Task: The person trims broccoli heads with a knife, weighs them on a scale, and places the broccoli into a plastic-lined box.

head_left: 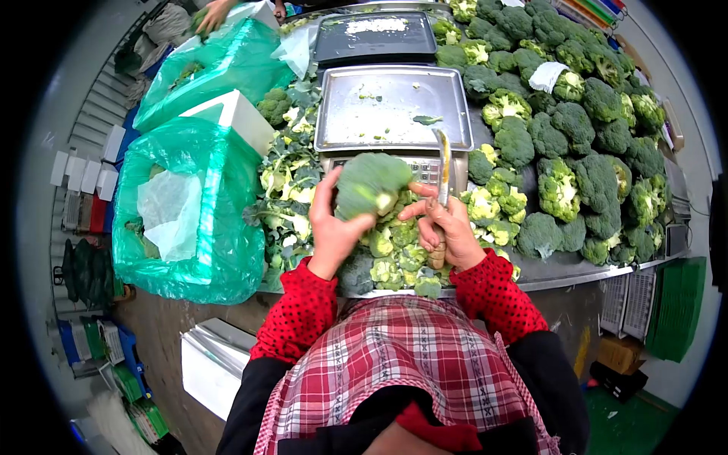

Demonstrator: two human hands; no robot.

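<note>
A large broccoli head (369, 184) is held in my left hand (335, 227), whose fingers and thumb wrap its left and lower sides. My right hand (449, 231) grips a curved knife (443, 163) with the blade pointing up, and its index finger reaches toward the broccoli's right side. Behind the broccoli stands a scale with a metal tray (393, 136) that bears small green scraps. Cut florets (398, 258) lie on the table below my hands.
Broccoli heads (574, 129) are piled at the right. Green-lined boxes (241, 220) stand at the left, beside leafy trimmings (292, 171). A dark tray (334, 47) lies behind the scale. Another person's hand (217, 15) is at the upper left. A white box (208, 379) sits below the table.
</note>
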